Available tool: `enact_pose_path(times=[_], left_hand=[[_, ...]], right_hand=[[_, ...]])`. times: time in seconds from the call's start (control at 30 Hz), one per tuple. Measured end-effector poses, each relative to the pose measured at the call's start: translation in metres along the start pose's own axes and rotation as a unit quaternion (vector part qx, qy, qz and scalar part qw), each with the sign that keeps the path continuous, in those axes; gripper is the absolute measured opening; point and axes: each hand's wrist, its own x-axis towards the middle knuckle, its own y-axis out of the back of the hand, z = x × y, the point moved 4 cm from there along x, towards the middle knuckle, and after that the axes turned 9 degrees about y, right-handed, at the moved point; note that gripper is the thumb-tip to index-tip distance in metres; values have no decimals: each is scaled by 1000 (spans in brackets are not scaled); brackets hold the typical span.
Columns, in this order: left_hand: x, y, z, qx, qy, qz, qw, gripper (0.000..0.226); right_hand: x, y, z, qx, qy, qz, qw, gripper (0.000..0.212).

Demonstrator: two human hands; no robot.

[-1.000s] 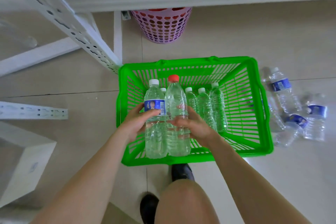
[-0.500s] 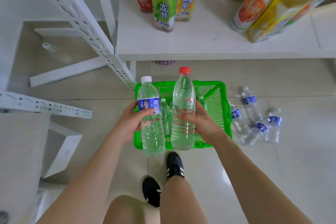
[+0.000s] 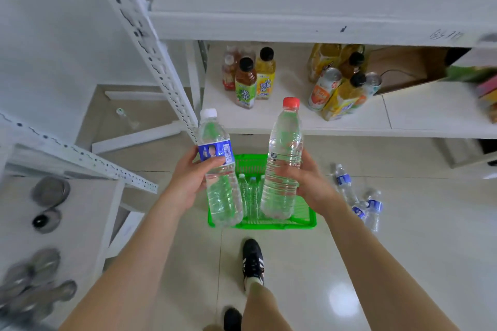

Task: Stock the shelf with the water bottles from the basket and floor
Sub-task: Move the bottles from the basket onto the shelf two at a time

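My left hand [image 3: 188, 177] grips a white-capped water bottle with a blue label [image 3: 219, 169], held upright. My right hand [image 3: 306, 183] grips a taller red-capped water bottle [image 3: 283, 158], also upright. Both bottles hang high above the green basket [image 3: 295, 223] on the floor, in front of the white shelf [image 3: 403, 118]. A few small water bottles [image 3: 250, 196] still stand in the basket, seen between the two held ones. Several blue-labelled water bottles [image 3: 357, 196] lie on the floor right of the basket.
Tea and juice bottles [image 3: 250, 80] stand on the white shelf, with a tipped group [image 3: 341, 88] and a cardboard box [image 3: 403, 67] further right. An upper shelf board [image 3: 295, 27] spans above. A slanted white upright [image 3: 161, 80] stands left. Metal lids [image 3: 48, 196] sit on a low white surface at left.
Both hands lifted the two bottles out of the basket and up toward the shelf. My view rose, so the basket shrank below and the shelf with drinks came into sight.
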Motion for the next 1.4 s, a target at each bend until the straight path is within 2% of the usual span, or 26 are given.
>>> enact_pose_path(times=[0.27, 0.37, 0.57, 0.73, 0.8, 0.97, 1.13, 1.23, 1.4], left_hand=[[-90, -4, 54, 48, -89, -10, 995, 59], [-119, -3, 69, 59, -126, -13, 990, 55], [-170, -5, 97, 78, -172, -19, 982, 63], [-201, -14, 117, 85, -203, -14, 975, 61], [-210, -21, 125, 87, -216, -16, 972, 57], [-233, -43, 149, 79, -248, -8, 965, 69], [-246, -63, 175, 75, -283, -1, 956, 56], [-245, -71, 191, 74, -298, 6, 952, 62], [-226, -70, 224, 67, -314, 38, 946, 68]], right_hand=[[-62, -22, -71, -16, 82, 6, 996, 55], [-82, -29, -93, -24, 118, 6, 993, 57], [-112, -44, -131, -35, 162, -15, 986, 58], [-125, -48, -160, -42, 176, -27, 983, 71], [-129, -48, -173, -49, 187, -30, 981, 75], [-135, -43, -210, -67, 216, -41, 973, 79], [-133, -39, -248, -78, 250, -60, 963, 73], [-123, -38, -267, -88, 264, -76, 957, 71], [-89, -42, -291, -98, 267, -61, 957, 70]])
